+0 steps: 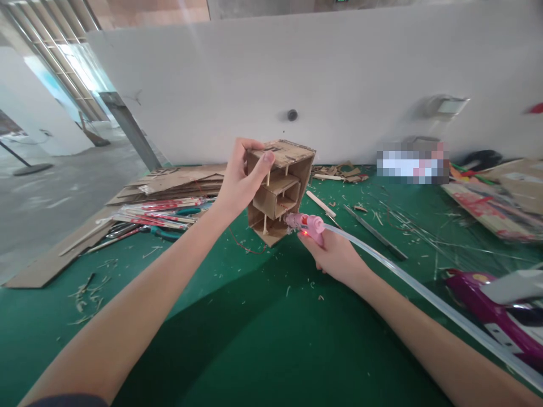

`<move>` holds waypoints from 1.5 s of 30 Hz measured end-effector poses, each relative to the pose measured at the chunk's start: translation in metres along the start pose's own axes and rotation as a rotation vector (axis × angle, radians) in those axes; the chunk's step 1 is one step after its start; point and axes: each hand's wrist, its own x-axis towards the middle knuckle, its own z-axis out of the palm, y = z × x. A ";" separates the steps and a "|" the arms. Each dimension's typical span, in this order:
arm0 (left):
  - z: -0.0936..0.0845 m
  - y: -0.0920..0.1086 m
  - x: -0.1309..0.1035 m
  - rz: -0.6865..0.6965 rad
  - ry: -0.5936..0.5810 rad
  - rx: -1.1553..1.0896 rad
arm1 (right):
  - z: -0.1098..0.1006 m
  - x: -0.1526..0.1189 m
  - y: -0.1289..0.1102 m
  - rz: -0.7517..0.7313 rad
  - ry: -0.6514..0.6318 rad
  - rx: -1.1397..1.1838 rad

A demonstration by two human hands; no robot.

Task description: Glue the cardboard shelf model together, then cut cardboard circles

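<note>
In the middle of the head view, a brown cardboard box (265, 202) with inner compartments and thin wooden sticks is tilted above the green table. My left hand (247, 175) is closed on its upper left edge, thumb on the front. A pink hot glue gun (314, 227) with a small red light is gripped in my right hand (336, 255). Its nozzle end is at the lower right opening of the box; whether the tip touches the cardboard I cannot tell. A long translucent glue stick (407, 277) runs from the gun's back toward the lower right.
Cardboard sheets (182, 183) and wrapped sticks (156, 215) lie left on the green table (237, 339). A wooden stick (320, 203) and a grey metal strip (375, 232) lie right of the box. A purple device (487, 305) stands far right. A white wall (339, 73) rises behind.
</note>
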 end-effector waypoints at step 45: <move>-0.002 0.013 0.003 -0.125 -0.004 0.097 | 0.010 -0.004 -0.001 -0.104 0.095 0.012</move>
